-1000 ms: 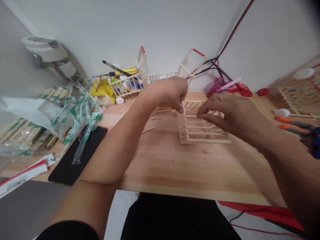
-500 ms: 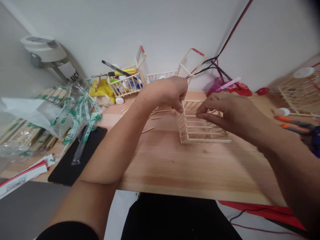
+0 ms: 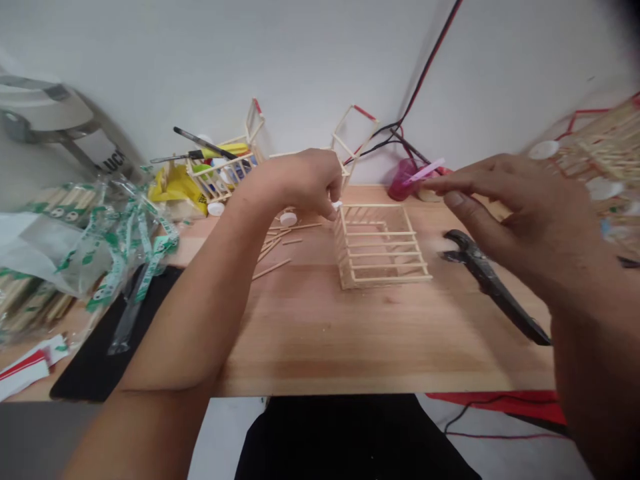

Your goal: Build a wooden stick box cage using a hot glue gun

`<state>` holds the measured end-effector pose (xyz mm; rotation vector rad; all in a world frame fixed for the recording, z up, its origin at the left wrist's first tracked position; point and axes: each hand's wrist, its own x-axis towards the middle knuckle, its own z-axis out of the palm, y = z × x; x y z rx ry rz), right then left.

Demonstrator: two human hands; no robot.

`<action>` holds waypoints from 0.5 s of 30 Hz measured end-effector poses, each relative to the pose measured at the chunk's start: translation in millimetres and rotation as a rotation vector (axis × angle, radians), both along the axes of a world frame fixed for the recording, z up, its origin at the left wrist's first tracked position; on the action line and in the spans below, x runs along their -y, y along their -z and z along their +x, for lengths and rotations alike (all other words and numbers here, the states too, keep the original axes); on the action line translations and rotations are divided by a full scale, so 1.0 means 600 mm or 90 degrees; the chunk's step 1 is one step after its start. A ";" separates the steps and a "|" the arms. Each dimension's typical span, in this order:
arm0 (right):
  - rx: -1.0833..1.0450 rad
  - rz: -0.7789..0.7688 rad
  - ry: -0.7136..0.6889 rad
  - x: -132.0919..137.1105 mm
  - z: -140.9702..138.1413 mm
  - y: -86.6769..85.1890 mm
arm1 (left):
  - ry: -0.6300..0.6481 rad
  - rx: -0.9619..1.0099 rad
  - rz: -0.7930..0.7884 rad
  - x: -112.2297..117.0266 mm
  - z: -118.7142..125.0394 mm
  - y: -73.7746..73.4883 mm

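A small open basket of thin wooden sticks (image 3: 385, 254) stands on the wooden table in front of me, with slats across its near side. My left hand (image 3: 317, 179) is closed, thumb and fingers pinched at the basket's far left top corner. Its fingertips are partly hidden by the hand itself. To the right of the basket, my right hand (image 3: 520, 207) hovers above the table, apart from the basket. Its fingers stretch leftward with the thumb apart, and no object shows between them. Beneath that hand lie dark-handled pliers (image 3: 493, 287).
Loose sticks (image 3: 273, 247) lie left of the basket. Behind are a stick cart (image 3: 220, 177) holding pens and caps, a pink cup (image 3: 401, 179) and cables. Packaged sticks (image 3: 65, 267) and a black phone-like slab (image 3: 100, 353) are at left; another stick model (image 3: 605, 150) is at right.
My right hand has drawn away from the basket to the right, its fingers loosening from a pinch. My left hand stays at the corner. The view has swung right, bringing the pliers into sight.
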<state>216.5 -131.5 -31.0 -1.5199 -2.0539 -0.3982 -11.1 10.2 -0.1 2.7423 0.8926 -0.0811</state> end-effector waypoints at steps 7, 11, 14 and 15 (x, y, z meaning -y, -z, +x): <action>-0.024 -0.008 0.010 0.036 0.017 0.054 | -0.044 0.010 0.024 0.016 -0.002 -0.022; 0.006 -0.029 -0.004 0.049 0.013 0.076 | -0.029 0.013 0.038 0.029 -0.001 -0.031; 0.027 -0.051 -0.020 0.054 0.003 0.085 | -0.008 0.015 0.034 0.036 0.001 -0.031; 0.032 -0.057 -0.026 0.055 -0.001 0.086 | -0.005 0.016 0.031 0.038 0.002 -0.030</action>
